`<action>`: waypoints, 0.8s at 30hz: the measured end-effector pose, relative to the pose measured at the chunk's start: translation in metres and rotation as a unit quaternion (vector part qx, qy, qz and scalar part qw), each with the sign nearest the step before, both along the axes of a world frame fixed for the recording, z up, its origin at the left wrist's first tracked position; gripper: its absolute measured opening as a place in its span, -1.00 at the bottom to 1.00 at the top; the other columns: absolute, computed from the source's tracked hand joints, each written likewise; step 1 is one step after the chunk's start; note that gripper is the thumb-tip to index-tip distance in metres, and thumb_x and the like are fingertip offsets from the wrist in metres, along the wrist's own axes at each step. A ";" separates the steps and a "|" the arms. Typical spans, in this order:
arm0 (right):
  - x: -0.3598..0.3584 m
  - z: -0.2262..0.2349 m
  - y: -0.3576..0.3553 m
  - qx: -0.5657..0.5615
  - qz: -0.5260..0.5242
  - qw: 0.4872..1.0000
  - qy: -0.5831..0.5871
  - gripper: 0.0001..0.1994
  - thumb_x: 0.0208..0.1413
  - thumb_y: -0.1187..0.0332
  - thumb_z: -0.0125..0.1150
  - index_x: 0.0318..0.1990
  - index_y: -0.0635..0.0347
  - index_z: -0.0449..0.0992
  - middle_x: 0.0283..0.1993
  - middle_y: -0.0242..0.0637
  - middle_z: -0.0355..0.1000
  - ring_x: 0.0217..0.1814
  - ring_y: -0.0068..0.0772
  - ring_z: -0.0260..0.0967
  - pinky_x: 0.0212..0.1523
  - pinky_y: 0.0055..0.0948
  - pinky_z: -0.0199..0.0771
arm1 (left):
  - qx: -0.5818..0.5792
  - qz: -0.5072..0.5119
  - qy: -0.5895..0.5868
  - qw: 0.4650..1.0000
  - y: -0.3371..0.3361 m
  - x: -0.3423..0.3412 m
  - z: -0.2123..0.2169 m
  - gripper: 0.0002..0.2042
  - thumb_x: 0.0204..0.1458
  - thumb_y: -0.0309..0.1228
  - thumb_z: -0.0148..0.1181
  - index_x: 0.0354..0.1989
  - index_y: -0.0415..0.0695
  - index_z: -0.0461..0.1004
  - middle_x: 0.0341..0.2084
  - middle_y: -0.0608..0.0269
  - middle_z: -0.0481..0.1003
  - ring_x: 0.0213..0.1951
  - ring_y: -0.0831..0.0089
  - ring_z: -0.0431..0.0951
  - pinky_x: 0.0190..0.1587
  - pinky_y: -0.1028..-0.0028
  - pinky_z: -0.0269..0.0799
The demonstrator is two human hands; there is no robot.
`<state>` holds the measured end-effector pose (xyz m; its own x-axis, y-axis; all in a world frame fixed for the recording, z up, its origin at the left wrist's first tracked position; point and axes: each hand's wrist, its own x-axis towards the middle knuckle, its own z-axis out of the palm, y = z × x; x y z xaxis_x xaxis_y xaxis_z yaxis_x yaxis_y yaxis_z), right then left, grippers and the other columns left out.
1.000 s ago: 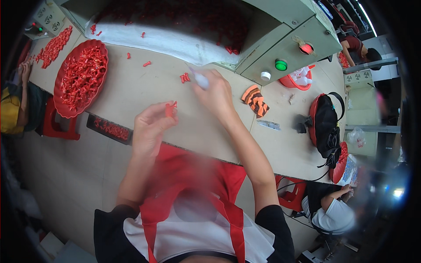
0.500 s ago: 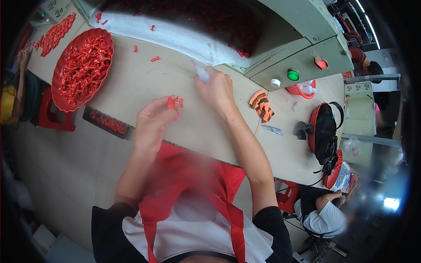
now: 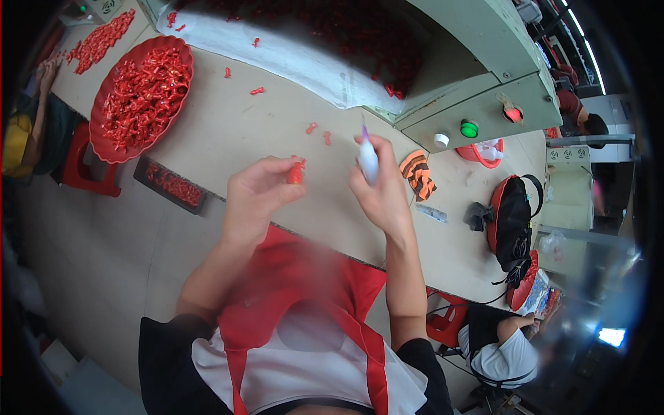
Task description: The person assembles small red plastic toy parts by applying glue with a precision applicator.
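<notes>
My left hand point(image 3: 254, 195) pinches a small red plastic piece point(image 3: 296, 172) between its fingertips, above the near edge of the beige worktable point(image 3: 228, 131). My right hand point(image 3: 379, 188) grips a small white squeeze bottle with a purple tip point(image 3: 367, 155), tip pointing up, just right of the red piece. The two hands are close together but do not touch. A few loose red pieces point(image 3: 317, 131) lie on the table just beyond them.
A round red tray point(image 3: 138, 97) heaped with red pieces sits at the table's left, with a dark narrow tray point(image 3: 171, 185) at the near edge. A green machine with buttons point(image 3: 477, 117) stands behind. Orange striped gloves point(image 3: 418, 174) and a black bag point(image 3: 510, 214) lie right. Other people sit nearby.
Both hands have come nearer to me and closer together; the right hand has lifted the bottle off the table toward the red piece.
</notes>
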<state>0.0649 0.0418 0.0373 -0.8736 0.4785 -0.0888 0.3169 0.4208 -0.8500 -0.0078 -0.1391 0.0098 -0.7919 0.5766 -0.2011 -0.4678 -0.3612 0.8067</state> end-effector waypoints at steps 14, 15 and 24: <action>0.084 0.042 -0.029 0.221 0.054 0.910 0.348 -0.71 -0.26 0.48 0.17 -0.29 0.37 0.38 -0.60 -0.26 0.36 -0.74 -0.48 0.22 -0.69 -0.60 0.21 | -0.066 -0.048 0.146 0.986 0.024 0.032 0.030 -0.72 -0.17 -0.71 0.20 -0.21 -0.36 0.45 -0.37 0.22 0.46 -0.32 0.54 0.47 -0.22 0.56 0.42; 0.085 0.042 -0.029 0.228 0.058 0.909 0.345 -0.71 -0.29 0.50 0.16 -0.30 0.37 0.38 -0.59 -0.27 0.37 -0.74 -0.48 0.22 -0.69 -0.61 0.21 | -0.068 -0.051 0.148 0.985 0.024 0.033 0.030 -0.72 -0.17 -0.71 0.20 -0.21 -0.36 0.45 -0.37 0.22 0.46 -0.32 0.54 0.47 -0.22 0.56 0.42; 0.088 0.038 -0.032 0.197 0.005 0.922 0.333 -0.69 -0.42 0.50 0.25 -0.35 0.21 0.48 -0.62 -0.33 0.38 -0.69 -0.39 0.31 -0.64 -0.57 0.32 | -0.061 -0.053 0.144 0.986 0.024 0.039 0.029 -0.73 -0.17 -0.73 0.19 -0.21 -0.38 0.45 -0.39 0.22 0.46 -0.34 0.54 0.47 -0.24 0.55 0.41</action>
